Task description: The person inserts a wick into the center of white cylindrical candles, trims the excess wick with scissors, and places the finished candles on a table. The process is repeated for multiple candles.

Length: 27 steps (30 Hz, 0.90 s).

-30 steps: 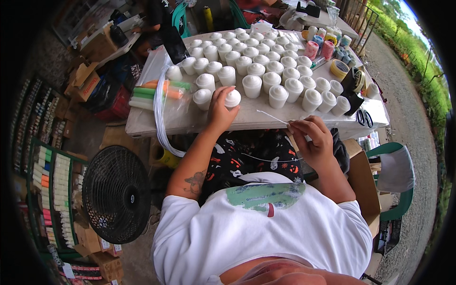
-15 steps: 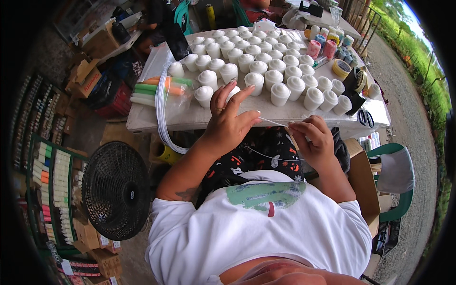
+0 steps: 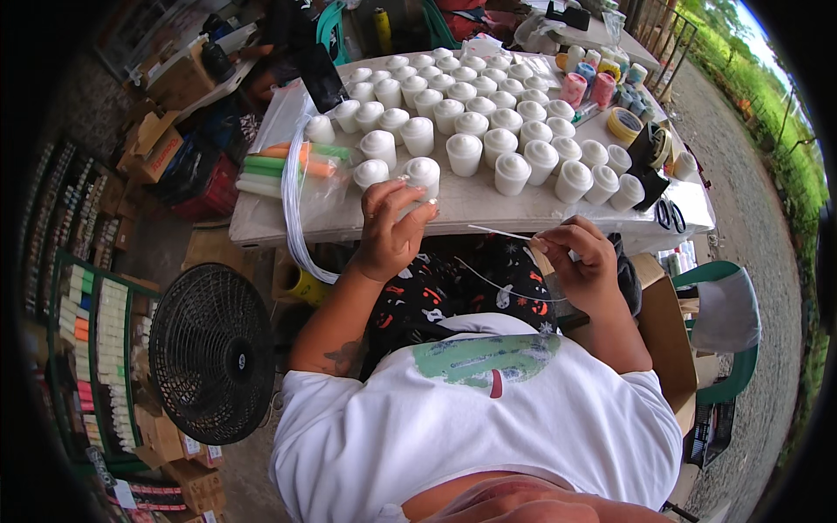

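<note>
My left hand (image 3: 397, 228) is at the table's front edge, its bent fingers around the near side of a white cup candle (image 3: 423, 174) with a domed top. The fingers partly cover that candle; whether its base is off the table I cannot tell. My right hand (image 3: 577, 253) pinches a thin white cord (image 3: 499, 232) between thumb and fingers above my lap. One short stiff end points left, and a thinner length (image 3: 506, 288) curves below the hand. Many similar white candles (image 3: 511, 174) stand in rows on the table (image 3: 462, 213).
A bundle of white cord (image 3: 296, 218) hangs over the table edge, beside green and orange sticks (image 3: 288, 166) in plastic. Scissors (image 3: 670, 215), yellow tape (image 3: 624, 125) and pink pots (image 3: 574, 90) are at the right. A black fan (image 3: 211, 349) stands at my left.
My left hand has let go of the cord's end and moved down and left to the near candle. My right hand stays nearly in place, still pinching the cord.
</note>
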{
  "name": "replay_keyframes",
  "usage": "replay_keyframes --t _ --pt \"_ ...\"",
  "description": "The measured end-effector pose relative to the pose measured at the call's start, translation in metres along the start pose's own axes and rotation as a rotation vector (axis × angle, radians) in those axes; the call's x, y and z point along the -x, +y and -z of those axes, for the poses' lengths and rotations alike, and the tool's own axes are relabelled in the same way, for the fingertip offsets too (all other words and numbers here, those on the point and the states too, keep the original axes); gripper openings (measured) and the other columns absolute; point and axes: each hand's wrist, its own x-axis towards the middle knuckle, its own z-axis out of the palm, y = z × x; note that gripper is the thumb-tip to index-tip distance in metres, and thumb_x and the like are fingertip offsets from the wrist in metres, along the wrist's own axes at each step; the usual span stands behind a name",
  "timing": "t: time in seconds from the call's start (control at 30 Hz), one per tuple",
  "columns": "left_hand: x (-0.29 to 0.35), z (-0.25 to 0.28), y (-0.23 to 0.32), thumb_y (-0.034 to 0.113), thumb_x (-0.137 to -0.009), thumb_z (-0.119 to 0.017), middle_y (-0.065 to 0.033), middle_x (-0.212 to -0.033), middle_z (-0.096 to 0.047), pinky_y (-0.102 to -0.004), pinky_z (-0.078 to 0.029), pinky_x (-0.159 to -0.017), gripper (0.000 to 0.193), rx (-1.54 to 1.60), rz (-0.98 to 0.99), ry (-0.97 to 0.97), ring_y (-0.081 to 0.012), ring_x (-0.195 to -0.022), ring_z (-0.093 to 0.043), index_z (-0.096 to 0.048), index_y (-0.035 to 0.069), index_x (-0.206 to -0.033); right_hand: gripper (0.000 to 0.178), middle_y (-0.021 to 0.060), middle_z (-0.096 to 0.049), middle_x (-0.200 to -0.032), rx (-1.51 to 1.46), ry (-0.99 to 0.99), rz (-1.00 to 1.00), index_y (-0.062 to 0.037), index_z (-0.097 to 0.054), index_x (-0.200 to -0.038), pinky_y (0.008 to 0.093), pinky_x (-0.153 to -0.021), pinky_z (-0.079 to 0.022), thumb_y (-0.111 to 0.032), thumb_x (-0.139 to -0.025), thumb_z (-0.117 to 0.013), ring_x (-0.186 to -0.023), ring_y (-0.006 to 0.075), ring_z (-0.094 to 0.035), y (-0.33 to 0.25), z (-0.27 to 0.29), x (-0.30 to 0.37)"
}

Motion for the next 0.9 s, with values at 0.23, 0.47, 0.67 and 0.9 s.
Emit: replay_keyframes --t 0.23,0.47,0.67,0.9 --pt "0.015 -0.052 -0.033 0.017 -0.072 -0.079 -0.0247 -0.135 -0.036 -0.0464 -0.033 -0.104 0.084 0.126 0.428 -0.060 -0.0401 -0.123 -0.040 -0.028 0.004 -0.139 0.008 0.0054 -0.058 -0.074 0.002 0.053 -0.069 -0.0025 -0.066 -0.086 0.0252 -0.055 -0.045 0.001 -0.080 -0.070 -0.061 0.0132 -0.057 0.002 0.000 -0.002" --pt "0.035 -0.093 -0.055 0.008 -0.067 -0.082 -0.0272 -0.137 -0.034 -0.0447 -0.035 -0.105 0.106 0.386 0.669 -0.052 -0.0383 -0.125 -0.041 -0.010 0.004 -0.145 0.009 0.0052 -0.059 -0.073 0.082 0.105 -0.020 -0.0035 -0.067 -0.086 0.0243 -0.056 -0.046 -0.001 -0.079 -0.072 -0.061 0.0128 -0.058 0.006 0.002 -0.004" --pt "0.035 -0.087 -0.052 0.006 -0.066 -0.084 -0.0238 -0.127 -0.046 -0.0410 -0.043 -0.097 0.103 0.426 0.785 -0.022 -0.0311 -0.114 -0.052 -0.014 0.008 -0.143 0.010 0.0075 -0.063 -0.079 0.109 0.050 -0.075 -0.0004 -0.067 -0.088 0.0233 -0.061 -0.048 0.004 -0.079 -0.070 -0.066 0.0127 -0.061 0.007 0.002 0.005" --pt "0.011 -0.055 -0.015 -0.001 -0.065 -0.080 -0.0197 -0.126 -0.053 -0.0388 -0.043 -0.098 0.094 0.354 0.507 -0.057 -0.0293 -0.116 -0.054 -0.023 0.004 -0.140 0.013 0.0041 -0.057 -0.070 0.127 0.066 -0.014 -0.0050 -0.067 -0.085 0.0272 -0.057 -0.044 -0.002 -0.075 -0.075 -0.062 0.0155 -0.054 0.010 -0.002 0.001"
